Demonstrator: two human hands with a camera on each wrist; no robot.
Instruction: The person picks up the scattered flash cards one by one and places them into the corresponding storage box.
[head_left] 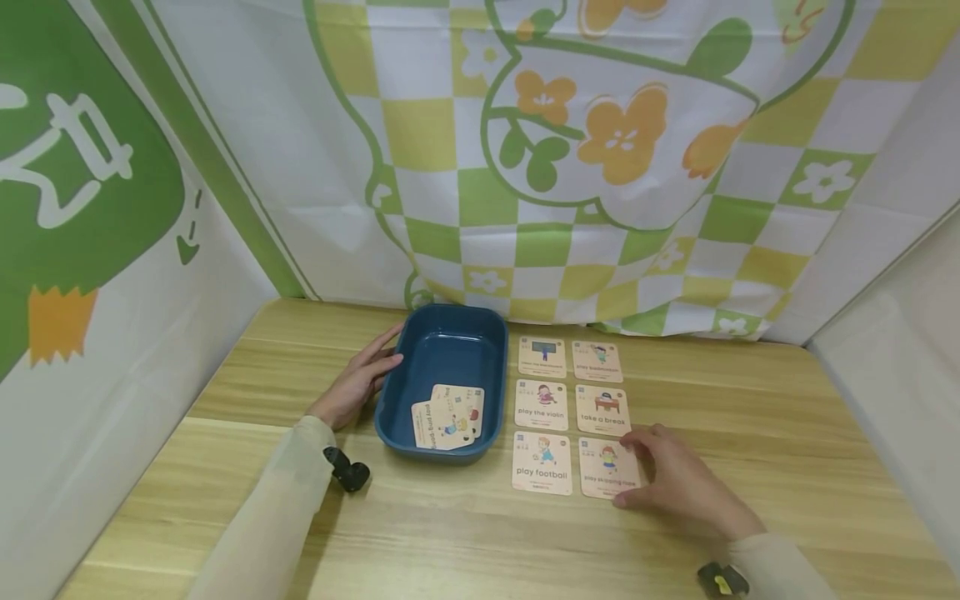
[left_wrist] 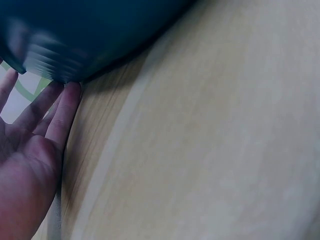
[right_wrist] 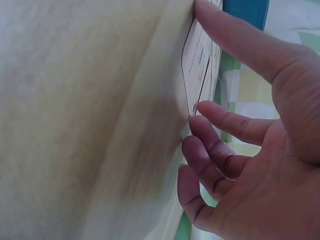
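In the head view my left hand [head_left: 356,383] rests against the left side of a blue plastic tray [head_left: 392,400], fingers straight; in the left wrist view the fingertips touch its outer wall. Several picture cards [head_left: 456,421] lie overlapping inside the tray's near end. My right hand [head_left: 678,479] is at the "play skipping rope" card [head_left: 609,468], its thumb and index finger touching the card's right corners. That card lies flat, beside the "play football" card [head_left: 542,462] and just below the "take a break" card [head_left: 602,410]. The right wrist view shows the other fingers loosely bent.
Further cards in the two columns are "play the violin" [head_left: 541,404], "play badminton" [head_left: 597,362] and a blackboard card [head_left: 542,357]. The wooden table [head_left: 450,533] meets a checked, flowered curtain [head_left: 555,242] at the back. A white wall panel [head_left: 225,275] stands left.
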